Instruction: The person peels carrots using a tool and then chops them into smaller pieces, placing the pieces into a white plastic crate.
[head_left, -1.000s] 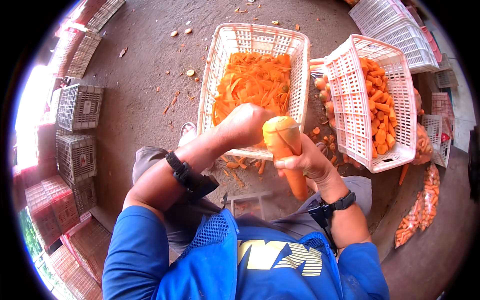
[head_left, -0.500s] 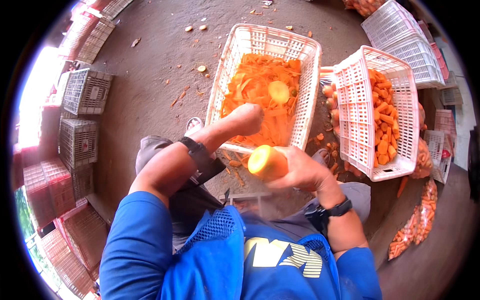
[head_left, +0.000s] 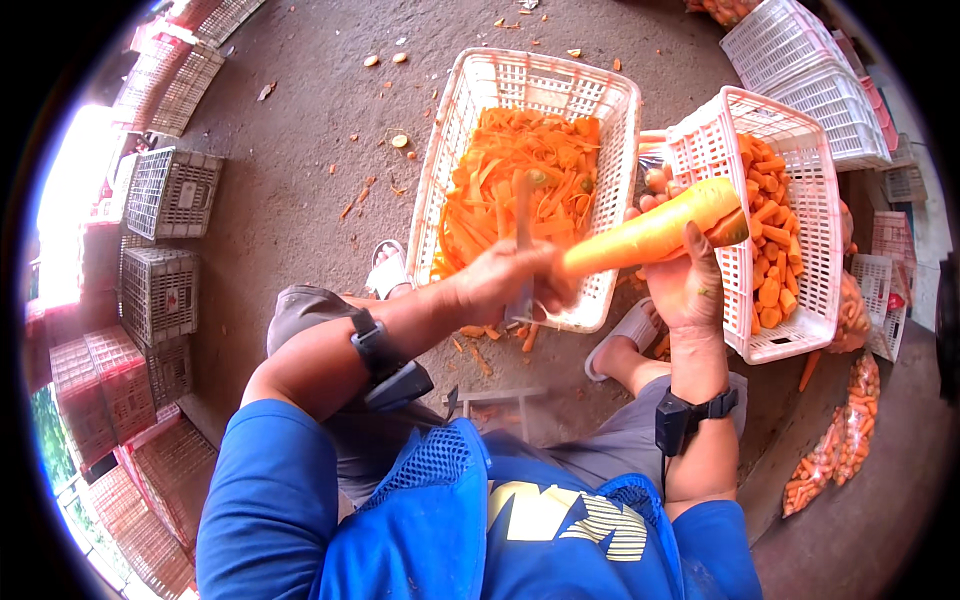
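Right hand (head_left: 693,283) gripping long peeled orange carrot (head_left: 650,232) near thick end, fingers (head_left: 692,245) wrapped round it, carrot held level above gap between two baskets. Left hand (head_left: 510,283) closed on thin metal peeler (head_left: 523,240), fingers curled round handle, blade upright just beside carrot tip. White plastic lattice basket (head_left: 470,120) of orange peelings beneath. Tilted white plastic basket (head_left: 820,200) of unpeeled carrots at right. Grey concrete floor (head_left: 300,130) strewn with peel scraps.

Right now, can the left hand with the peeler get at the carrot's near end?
Probably yes: the left hand and its peeler sit right by the near end of the carrot, with nothing between them.
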